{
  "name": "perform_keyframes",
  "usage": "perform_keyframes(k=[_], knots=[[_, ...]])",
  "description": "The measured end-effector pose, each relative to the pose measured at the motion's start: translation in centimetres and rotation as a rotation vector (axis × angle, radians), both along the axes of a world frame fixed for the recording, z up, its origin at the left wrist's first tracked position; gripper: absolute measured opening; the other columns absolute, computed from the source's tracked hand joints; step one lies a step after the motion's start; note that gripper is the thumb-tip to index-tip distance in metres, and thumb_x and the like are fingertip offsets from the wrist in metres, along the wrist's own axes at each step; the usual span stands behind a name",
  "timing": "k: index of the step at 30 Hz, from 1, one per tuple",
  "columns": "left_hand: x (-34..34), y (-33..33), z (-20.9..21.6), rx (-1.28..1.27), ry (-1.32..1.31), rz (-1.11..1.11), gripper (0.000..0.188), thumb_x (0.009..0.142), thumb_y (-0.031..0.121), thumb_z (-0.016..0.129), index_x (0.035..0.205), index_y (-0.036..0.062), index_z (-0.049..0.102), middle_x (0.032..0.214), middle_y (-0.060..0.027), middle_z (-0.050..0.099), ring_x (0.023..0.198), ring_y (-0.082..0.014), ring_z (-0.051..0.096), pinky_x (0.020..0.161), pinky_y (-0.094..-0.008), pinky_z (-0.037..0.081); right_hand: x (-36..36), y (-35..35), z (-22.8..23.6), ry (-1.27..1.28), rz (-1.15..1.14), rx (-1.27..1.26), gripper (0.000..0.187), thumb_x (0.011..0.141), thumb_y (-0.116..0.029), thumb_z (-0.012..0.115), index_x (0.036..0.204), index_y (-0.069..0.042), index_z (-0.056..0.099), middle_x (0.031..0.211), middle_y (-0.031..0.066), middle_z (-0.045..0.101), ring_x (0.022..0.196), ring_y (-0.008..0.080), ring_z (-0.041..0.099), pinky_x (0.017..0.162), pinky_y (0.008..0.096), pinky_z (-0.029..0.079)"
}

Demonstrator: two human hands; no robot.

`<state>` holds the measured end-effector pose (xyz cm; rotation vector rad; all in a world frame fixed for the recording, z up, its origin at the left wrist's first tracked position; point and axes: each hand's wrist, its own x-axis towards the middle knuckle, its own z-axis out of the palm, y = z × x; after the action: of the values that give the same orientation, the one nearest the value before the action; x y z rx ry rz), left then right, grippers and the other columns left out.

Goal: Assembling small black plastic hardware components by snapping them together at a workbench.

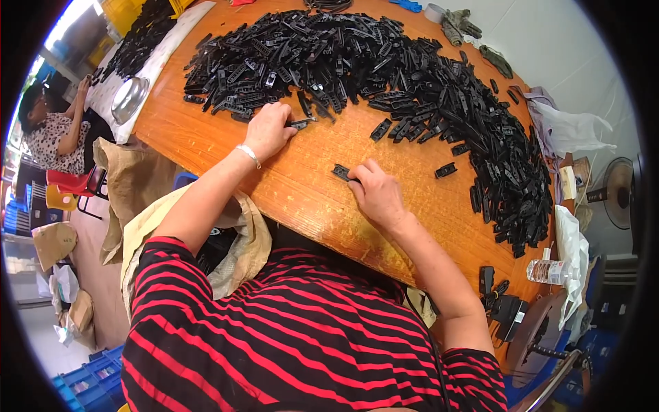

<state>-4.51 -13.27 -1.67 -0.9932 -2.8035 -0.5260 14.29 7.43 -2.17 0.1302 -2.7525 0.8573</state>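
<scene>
My left hand [270, 132] is at the pile's near edge with its fingers closed around a small dark piece [301, 124]. A thin pale-tipped bit shows at that piece's far end; its exact kind is too small to tell. Nearer to me, my right hand [379, 194] pinches a black plastic part [341, 172], long and narrow with a recessed middle, low over the wooden table [302, 199]. Its fingers cover the right end of the part. A big heap of similar black parts [302, 51] curves across the table's far side and down to the right.
Single parts [445, 170] lie apart from the heap. A plastic bottle [548, 272], a black adapter [509, 310] and a fan [614, 192] are at the right. Open sacks [255, 240] hang by the near left edge. Another person [58, 130] sits at the far left, near a metal bowl [130, 99].
</scene>
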Motion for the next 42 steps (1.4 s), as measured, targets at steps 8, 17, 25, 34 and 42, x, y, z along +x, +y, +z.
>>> perform_keyframes(k=[8, 17, 25, 34, 42], knots=[[3.9, -0.9, 1.0, 0.178, -0.171, -0.034, 0.028, 0.073, 0.011, 0.076, 0.086, 0.0038, 0.053, 0.083, -0.0125, 0.058, 0.078, -0.0328, 0.06, 0.068, -0.0411, 0.047, -1.1, -1.4, 0.5, 0.026, 0.031, -0.07, 0.015, 0.086, -0.014, 0.066, 0.097, -0.005, 0.063, 0.093, 0.0123, 0.062, 0.077, 0.0305, 0.065, 0.067, 0.0395, 0.052], [7.2, 2.2, 3.1, 0.315, -0.125, -0.345, 0.026, 0.075, 0.006, 0.074, 0.092, 0.0062, 0.054, 0.083, -0.0102, 0.058, 0.076, -0.0311, 0.06, 0.065, -0.0393, 0.048, -3.2, -0.3, 3.2, -0.316, -0.148, -0.899, 0.017, 0.096, -0.017, 0.062, 0.097, -0.001, 0.059, 0.067, 0.0006, 0.058, 0.046, 0.0056, 0.051, 0.041, 0.0202, 0.039], [6.5, 2.9, 1.3, 0.589, -1.071, -0.145, 0.021, 0.083, 0.011, 0.074, 0.096, -0.0008, 0.062, 0.078, -0.0031, 0.064, 0.066, -0.0089, 0.059, 0.058, -0.0237, 0.048, -0.7, 0.4, 2.2, -0.48, -0.238, -0.874, 0.016, 0.095, -0.016, 0.062, 0.093, -0.002, 0.055, 0.066, 0.0024, 0.06, 0.047, 0.0074, 0.053, 0.041, 0.0222, 0.041], [7.3, 3.5, 0.2, 0.547, -0.99, -0.032, 0.013, 0.085, 0.01, 0.072, 0.088, -0.0001, 0.063, 0.072, -0.0026, 0.063, 0.062, -0.0081, 0.058, 0.055, -0.0229, 0.047, -0.6, 0.1, 1.4, -0.538, -0.266, -0.862, 0.017, 0.095, -0.015, 0.062, 0.092, -0.001, 0.054, 0.066, 0.0043, 0.061, 0.046, 0.0088, 0.054, 0.04, 0.023, 0.043], [6.4, 3.1, 0.3, 0.46, -1.057, -0.014, 0.01, 0.088, 0.007, 0.069, 0.087, 0.0009, 0.061, 0.069, -0.0014, 0.061, 0.058, -0.0064, 0.054, 0.052, -0.0209, 0.043, -0.9, -0.9, 1.5, -0.624, -0.274, -0.858, 0.017, 0.095, -0.015, 0.062, 0.092, 0.0, 0.054, 0.065, 0.0053, 0.061, 0.046, 0.0106, 0.056, 0.039, 0.0239, 0.045]])
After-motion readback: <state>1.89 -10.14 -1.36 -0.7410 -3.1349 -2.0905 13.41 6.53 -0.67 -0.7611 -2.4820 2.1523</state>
